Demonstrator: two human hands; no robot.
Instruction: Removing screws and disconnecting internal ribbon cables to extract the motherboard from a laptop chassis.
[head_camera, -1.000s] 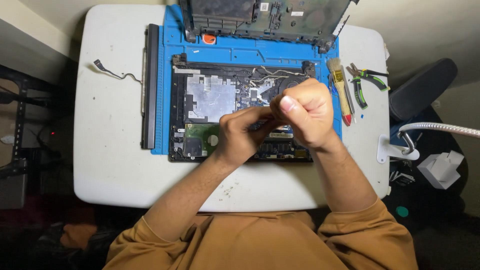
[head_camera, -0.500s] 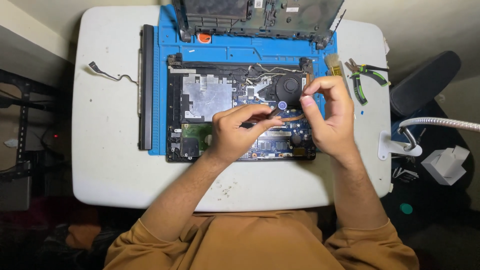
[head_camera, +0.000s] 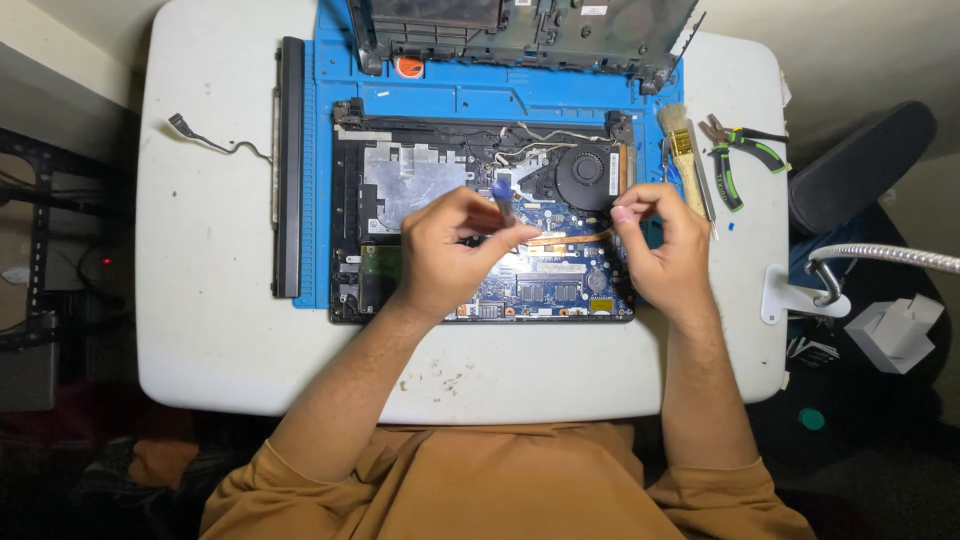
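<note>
— What is each hand doing over the opened laptop base?

— The left hand hovers above the middle of the board, fingers curled tight around a blue-tipped tool, held upright like a pen so its tip can come down on small parts. The right hand sits at the base's right edge, just below the round fan; thumb and forefinger are pinched nearly shut, but whether anything is between them is too small to tell.

— Why is the base where it is?

— It lies flat on a blue work mat, probably so loose bits stay put, and close to the table's near edge for easy reach.

— And around it?

— Beyond the base, the detached cover leans at the mat's far end. To its right lie a brush and green-handled pliers, within the right hand's reach. To its left a long dark strip rests along the mat's edge, and further left a loose cable on the white table.
</note>
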